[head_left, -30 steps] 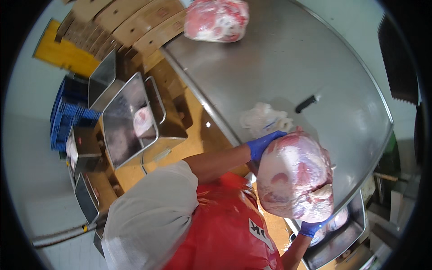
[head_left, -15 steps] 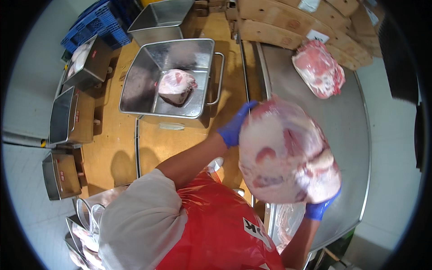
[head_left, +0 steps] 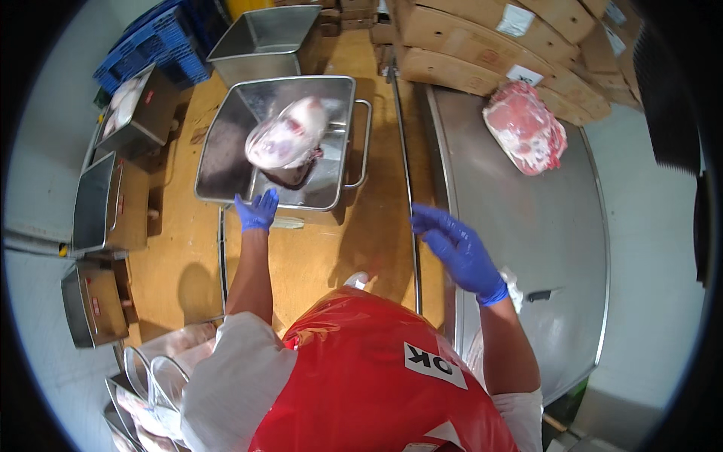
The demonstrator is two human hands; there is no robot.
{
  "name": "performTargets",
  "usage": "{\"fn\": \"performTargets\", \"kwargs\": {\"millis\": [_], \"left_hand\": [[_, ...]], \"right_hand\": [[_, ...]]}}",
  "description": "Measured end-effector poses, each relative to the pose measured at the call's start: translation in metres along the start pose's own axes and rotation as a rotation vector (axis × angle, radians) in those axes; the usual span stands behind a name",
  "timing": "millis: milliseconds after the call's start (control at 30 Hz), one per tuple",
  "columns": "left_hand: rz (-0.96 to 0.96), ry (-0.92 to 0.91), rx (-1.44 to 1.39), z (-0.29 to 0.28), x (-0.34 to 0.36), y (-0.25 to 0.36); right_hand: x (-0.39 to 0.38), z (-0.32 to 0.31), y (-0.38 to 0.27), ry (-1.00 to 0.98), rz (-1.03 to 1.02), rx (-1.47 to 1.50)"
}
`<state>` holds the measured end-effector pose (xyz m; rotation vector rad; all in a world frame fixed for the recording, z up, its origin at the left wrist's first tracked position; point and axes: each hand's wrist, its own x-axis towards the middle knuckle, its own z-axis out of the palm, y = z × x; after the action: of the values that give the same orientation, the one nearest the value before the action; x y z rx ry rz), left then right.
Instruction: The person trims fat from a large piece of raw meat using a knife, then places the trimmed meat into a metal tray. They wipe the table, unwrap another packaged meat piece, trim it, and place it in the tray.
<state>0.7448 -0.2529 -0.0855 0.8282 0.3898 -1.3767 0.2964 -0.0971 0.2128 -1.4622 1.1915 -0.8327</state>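
Note:
A large pale cut of meat (head_left: pixel 288 134), blurred by motion, is at the steel tub (head_left: pixel 218 181), over a piece lying inside that it mostly covers. Neither hand touches it. My left hand (head_left: pixel 257 211), in a blue glove, is open with fingers spread at the tub's near rim. My right hand (head_left: pixel 459 252), also blue-gloved, is open above the left edge of the steel table (head_left: pixel 527 233), holding nothing. On the table behind my right wrist lies a knife with a dark handle (head_left: pixel 539 296). Farther back on the table rests another cut of red and white meat (head_left: pixel 525 126).
Cardboard boxes (head_left: pixel 452 68) are stacked behind the table. Another steel tub (head_left: pixel 263 64) stands beyond the first one. Several steel bins (head_left: pixel 98 203) line the left wall, and blue plastic crates (head_left: pixel 154 49) are at the far left. A metal rail (head_left: pixel 407 151) runs along the floor.
The large cut left both hands and moved leftward from over the table to the tub. Both hands opened; the left swung left to the rim. The knife on the table came into sight.

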Motion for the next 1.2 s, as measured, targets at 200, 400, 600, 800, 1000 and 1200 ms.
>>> {"fn": "performTargets", "kwargs": {"millis": [200,400,600,800,1000,1200], "left_hand": [[-0.229,-0.064,0.381,-0.036,0.061,-0.07],[-0.143,-0.571,1.345,0.051,0.037,-0.263],[0.925,-1.732,1.758,0.086,-0.08,-0.473],[0.139,-1.964,1.94,0.059,-0.118,-0.604],[0.095,-2.31,2.172,-0.033,-0.205,-0.623],[0.234,-2.632,2.058,-0.046,-0.265,-0.597]], "right_hand": [[-0.149,-0.039,0.169,0.469,0.461,-0.502],[-0.286,-0.004,0.286,0.904,0.822,-0.426],[-0.393,0.034,0.336,1.341,0.868,-0.687],[-0.438,0.031,0.392,1.471,1.26,-0.442],[-0.384,0.008,0.453,1.539,0.992,-0.463],[-0.313,-0.042,0.399,1.498,0.137,0.041]]}}
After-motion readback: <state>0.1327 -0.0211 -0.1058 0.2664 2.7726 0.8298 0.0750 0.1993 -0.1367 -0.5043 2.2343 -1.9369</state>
